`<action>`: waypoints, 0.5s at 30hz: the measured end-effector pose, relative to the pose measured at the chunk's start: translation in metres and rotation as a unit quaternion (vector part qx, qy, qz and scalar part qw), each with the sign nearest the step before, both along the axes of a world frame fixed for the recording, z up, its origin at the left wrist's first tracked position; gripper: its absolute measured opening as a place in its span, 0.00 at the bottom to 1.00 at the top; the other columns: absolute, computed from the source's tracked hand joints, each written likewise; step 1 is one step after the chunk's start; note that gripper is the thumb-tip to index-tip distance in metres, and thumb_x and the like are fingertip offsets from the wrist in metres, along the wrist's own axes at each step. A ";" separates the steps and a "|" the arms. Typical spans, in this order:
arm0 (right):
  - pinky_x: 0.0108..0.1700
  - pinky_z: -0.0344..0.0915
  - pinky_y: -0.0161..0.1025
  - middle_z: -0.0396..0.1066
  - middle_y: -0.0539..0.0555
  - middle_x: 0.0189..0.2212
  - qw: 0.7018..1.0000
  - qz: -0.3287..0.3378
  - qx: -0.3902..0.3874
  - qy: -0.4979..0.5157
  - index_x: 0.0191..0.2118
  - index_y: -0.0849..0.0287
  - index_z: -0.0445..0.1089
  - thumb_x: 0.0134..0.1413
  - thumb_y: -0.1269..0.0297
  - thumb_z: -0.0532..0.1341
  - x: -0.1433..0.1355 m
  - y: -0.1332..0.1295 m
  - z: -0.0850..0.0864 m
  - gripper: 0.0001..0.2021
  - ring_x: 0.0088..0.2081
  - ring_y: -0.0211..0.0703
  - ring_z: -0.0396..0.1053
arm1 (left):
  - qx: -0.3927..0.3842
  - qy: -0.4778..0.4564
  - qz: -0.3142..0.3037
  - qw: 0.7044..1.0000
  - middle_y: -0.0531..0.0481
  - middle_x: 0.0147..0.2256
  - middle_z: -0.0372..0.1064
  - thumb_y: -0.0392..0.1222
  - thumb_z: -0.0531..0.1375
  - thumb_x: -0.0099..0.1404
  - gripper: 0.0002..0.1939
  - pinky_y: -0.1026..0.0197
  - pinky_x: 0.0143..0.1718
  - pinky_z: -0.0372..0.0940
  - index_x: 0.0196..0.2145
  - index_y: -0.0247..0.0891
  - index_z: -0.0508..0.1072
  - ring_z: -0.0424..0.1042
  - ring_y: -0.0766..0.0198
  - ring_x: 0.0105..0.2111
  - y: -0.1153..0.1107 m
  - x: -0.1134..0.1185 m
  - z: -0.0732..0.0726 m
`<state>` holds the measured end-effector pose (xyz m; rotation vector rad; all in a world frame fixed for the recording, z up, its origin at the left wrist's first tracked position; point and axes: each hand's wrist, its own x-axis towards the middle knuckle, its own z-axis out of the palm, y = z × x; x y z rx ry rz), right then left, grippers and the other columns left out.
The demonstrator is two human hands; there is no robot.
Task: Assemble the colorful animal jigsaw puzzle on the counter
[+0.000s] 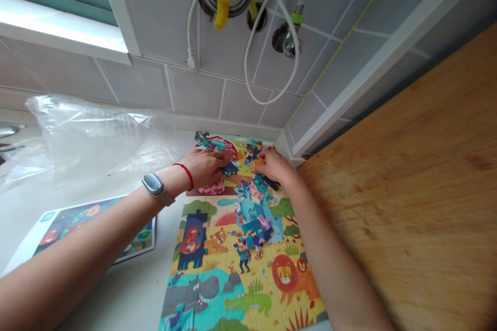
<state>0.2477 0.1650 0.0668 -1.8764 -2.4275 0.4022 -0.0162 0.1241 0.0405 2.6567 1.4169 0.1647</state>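
Note:
A colourful animal puzzle (248, 279) lies on the white surface, with loose pieces (256, 230) heaped over its middle and far part. At the far left of the puzzle, my left hand (209, 168) has its fingers bent around the edge of a dark blue piece (230, 168). Facing it on the right, my right hand (275, 166) has thumb and fingers closed around a small orange piece (258, 163). Another dark piece (271, 183) shows below the right palm. A blue piece with a red animal (192, 240) lies on the puzzle's left side.
Clear plastic wrapping (97, 139) lies at the left. A printed picture sheet (140, 238) is partly under my left forearm. A wooden panel (411, 181) borders the right side. Beyond the puzzle stands a tiled wall (194, 93) with hoses and a hanging white cable (247, 70).

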 end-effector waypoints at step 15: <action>0.44 0.69 0.38 0.81 0.52 0.38 0.981 -0.005 0.047 0.186 0.40 0.58 0.78 0.56 0.62 0.72 0.003 0.009 0.005 0.09 0.40 0.45 0.77 | 0.013 -0.112 0.018 0.993 0.43 0.58 0.77 0.48 0.59 0.72 0.23 0.44 0.62 0.67 0.61 0.43 0.76 0.75 0.46 0.57 -0.001 0.006 0.014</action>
